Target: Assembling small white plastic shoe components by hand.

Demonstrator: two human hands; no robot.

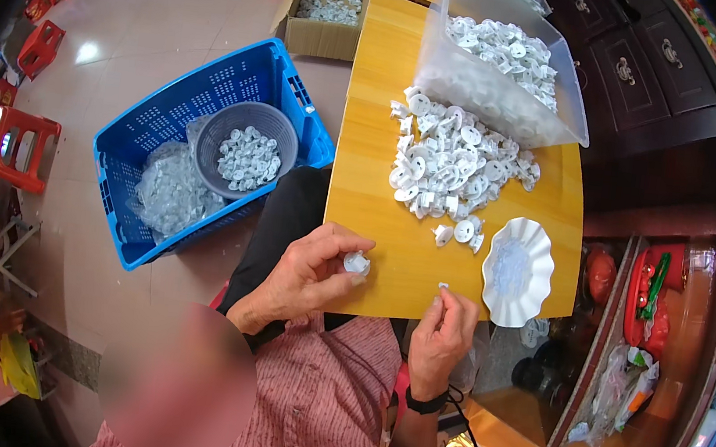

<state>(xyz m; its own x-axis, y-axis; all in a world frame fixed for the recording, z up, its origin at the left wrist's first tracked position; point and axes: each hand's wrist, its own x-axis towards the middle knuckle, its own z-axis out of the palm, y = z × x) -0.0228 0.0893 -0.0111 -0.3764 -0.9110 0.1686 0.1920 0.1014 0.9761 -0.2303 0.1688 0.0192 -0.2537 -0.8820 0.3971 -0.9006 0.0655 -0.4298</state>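
Between the thumb and fingers of my left hand [308, 273] is a small white round plastic part [357, 263], held over the table's near edge. My right hand [445, 330] pinches a tiny whitish piece [444, 285] at its fingertips, a short way to the right; its exact kind is too small to make out. Just beyond my right hand, a white scalloped dish [536, 288] holds small clear pieces. A heap of white plastic parts [462, 160] covers the table ahead, with a few loose ones [464, 231] closer to me.
A tilted clear bin [573, 116] of white parts stands behind the heap on the yellow table [385, 59]. To my left, a blue crate [120, 223] holds bagged parts and a grey basket [207, 153]. Beyond is a cardboard box [321, 40]. Dark drawers [627, 73] flank the right.
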